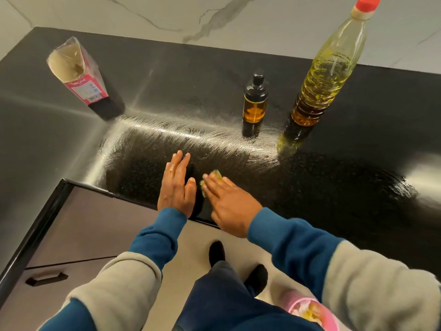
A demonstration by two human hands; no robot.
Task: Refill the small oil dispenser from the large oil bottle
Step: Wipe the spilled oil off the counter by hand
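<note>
You stand at a black speckled countertop [334, 192], glossy, with bright glare and swirled wipe streaks. Behind it, a white marble-veined wall [214, 15]. Below, dark brown cabinet fronts [90, 225] with a black drawer handle [46, 278]; pale floor [195, 237].

My left hand [175, 185] lies flat, fingers [182, 161] straight and together. My right hand [230, 204] reaches forward beside it, fingers extended, palm down.
</note>
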